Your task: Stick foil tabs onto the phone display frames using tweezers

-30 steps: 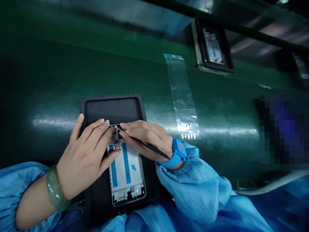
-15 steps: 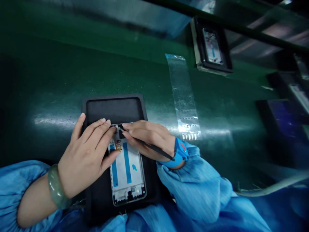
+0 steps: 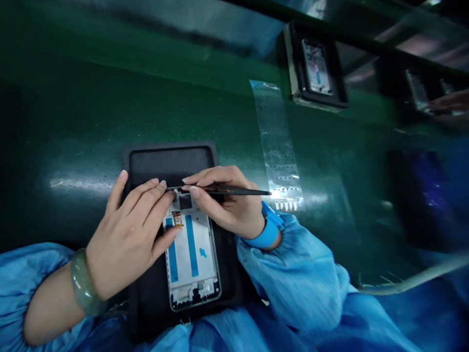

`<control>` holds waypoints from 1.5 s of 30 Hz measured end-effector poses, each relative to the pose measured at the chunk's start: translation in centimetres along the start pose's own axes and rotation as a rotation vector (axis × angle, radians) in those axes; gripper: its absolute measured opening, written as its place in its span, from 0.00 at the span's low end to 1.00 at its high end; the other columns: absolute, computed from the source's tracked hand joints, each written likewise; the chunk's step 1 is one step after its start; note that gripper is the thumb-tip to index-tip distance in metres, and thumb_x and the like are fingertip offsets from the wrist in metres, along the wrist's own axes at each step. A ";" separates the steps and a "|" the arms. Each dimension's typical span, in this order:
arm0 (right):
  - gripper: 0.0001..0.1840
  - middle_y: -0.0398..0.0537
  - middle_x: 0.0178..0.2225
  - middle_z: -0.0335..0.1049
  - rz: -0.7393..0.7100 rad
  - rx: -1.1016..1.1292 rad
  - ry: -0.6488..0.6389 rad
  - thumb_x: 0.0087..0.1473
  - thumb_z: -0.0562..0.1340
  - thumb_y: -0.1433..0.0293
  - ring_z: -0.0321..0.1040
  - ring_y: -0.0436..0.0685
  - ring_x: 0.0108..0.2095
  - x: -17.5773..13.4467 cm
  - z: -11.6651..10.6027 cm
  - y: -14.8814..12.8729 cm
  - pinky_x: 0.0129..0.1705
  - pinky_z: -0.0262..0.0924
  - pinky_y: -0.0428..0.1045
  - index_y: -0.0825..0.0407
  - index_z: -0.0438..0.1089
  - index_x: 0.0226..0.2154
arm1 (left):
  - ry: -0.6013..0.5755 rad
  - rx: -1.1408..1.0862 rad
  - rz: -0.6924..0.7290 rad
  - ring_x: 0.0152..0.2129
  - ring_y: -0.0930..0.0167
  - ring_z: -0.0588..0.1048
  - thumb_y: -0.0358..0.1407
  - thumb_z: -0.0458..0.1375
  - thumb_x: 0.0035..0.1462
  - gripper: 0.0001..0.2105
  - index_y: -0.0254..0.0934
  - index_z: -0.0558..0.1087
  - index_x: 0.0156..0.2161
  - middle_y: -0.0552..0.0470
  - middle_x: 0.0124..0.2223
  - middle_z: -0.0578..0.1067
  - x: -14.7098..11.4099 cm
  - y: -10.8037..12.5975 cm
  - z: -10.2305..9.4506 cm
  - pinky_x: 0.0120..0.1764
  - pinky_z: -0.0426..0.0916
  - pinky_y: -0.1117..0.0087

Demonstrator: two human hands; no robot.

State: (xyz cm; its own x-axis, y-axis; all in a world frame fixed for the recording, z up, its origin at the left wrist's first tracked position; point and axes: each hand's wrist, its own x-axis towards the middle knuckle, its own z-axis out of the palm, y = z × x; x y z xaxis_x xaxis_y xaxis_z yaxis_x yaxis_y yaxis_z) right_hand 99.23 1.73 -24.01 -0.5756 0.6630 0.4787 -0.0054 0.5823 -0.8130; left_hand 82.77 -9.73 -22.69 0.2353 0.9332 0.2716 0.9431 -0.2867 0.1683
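The left hand is pressing flat, holding nothing, on the phone frame lying in the black tray on the near bench. The right hand is pinching black tweezers, tips working at the frame's far edge; keeping the frame pinned and the tips low should be helping there.

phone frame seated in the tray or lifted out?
Seated: the phone frame lies flat inside the black tray recess, tray rim visible on both sides, left hand pressing its top edge.
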 end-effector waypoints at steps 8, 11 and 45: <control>0.06 0.45 0.32 0.74 0.011 -0.149 0.035 0.51 0.64 0.73 0.74 0.49 0.33 0.1 0.3 -0.2 0.35 0.70 0.45 0.52 0.66 0.34 | 0.004 -0.003 -0.007 0.50 0.57 0.69 0.42 0.52 0.60 0.21 0.28 0.67 0.52 0.39 0.51 0.72 0.0 0.1 0.0 0.59 0.51 0.44; 0.07 0.45 0.32 0.74 0.032 -0.123 0.067 0.51 0.64 0.73 0.74 0.50 0.33 0.1 0.2 -0.1 0.35 0.70 0.46 0.51 0.66 0.34 | -0.004 -0.004 -0.009 0.50 0.57 0.69 0.43 0.51 0.60 0.22 0.28 0.67 0.53 0.39 0.50 0.72 0.0 0.1 -0.1 0.59 0.51 0.43; 0.04 0.43 0.30 0.71 -0.004 -0.192 0.021 0.52 0.62 0.72 0.73 0.49 0.32 0.5 0.3 0.1 0.34 0.68 0.45 0.51 0.64 0.31 | 0.019 0.013 0.008 0.50 0.56 0.69 0.43 0.52 0.60 0.22 0.28 0.67 0.52 0.39 0.50 0.72 0.0 -0.1 0.1 0.58 0.52 0.44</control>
State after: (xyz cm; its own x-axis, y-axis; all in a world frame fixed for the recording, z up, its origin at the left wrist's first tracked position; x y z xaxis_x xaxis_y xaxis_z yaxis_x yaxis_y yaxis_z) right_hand 98.73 1.99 -23.94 -0.5588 0.6688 0.4904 0.1495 0.6629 -0.7336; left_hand 82.72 -9.69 -22.80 0.2385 0.9267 0.2906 0.9441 -0.2913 0.1541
